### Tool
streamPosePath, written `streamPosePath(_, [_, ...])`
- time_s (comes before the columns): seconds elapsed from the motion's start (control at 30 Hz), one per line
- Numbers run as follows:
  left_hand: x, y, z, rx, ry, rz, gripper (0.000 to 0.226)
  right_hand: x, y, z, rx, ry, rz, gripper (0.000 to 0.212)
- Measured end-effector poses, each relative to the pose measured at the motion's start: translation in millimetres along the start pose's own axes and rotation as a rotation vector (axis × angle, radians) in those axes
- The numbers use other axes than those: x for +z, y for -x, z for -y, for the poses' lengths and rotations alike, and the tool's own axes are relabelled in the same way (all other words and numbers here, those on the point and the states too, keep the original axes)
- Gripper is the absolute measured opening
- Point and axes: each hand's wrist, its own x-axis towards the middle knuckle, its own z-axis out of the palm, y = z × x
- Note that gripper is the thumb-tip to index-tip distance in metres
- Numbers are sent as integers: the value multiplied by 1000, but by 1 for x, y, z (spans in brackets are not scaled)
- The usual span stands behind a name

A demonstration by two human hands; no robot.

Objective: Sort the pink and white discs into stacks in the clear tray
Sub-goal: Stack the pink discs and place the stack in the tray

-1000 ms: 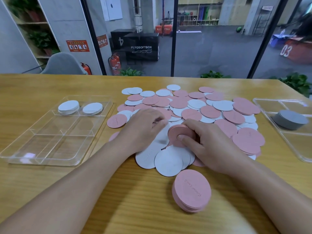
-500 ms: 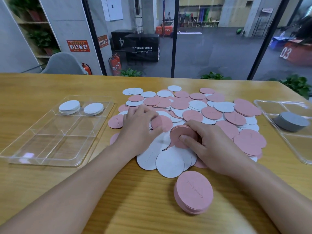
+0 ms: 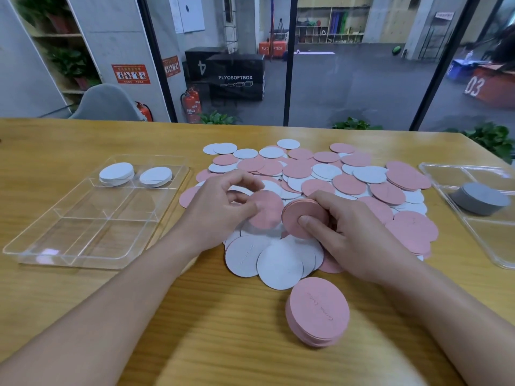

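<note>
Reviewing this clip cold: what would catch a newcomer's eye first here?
The sprawling heap of pink and white discs mid-table, where the right hand grips a small pink stack and the left hand pinches a single pink disc. A finished pink stack sits nearest the camera.

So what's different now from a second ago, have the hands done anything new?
The left hand has lifted off the pile and now pinches a single pink disc, bringing it toward the small pink stack that the right hand keeps gripping. Unchanged: two white stacks in the clear tray and the pink stack nearest the person.
</note>
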Motion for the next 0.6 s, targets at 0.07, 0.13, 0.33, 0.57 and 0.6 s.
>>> streamPosePath(0.07, [1, 1, -1, -1, 38, 22, 36, 1, -1, -1, 8, -1, -3, 24])
streamPosePath(0.13, [3, 2, -2, 47, 81, 51, 34, 2, -1, -2, 9, 10, -8, 23])
streamPosePath(0.33, [14, 9, -10, 115, 206, 215, 20, 0, 1, 4, -14, -1, 19, 13])
streamPosePath(0.57, [16, 7, -1, 132, 50, 127, 35, -1, -1, -3, -2, 52, 48, 8])
streamPosePath(0.6, [17, 6, 1, 150, -78, 130, 37, -3, -1, -3, 6, 53, 44, 10])
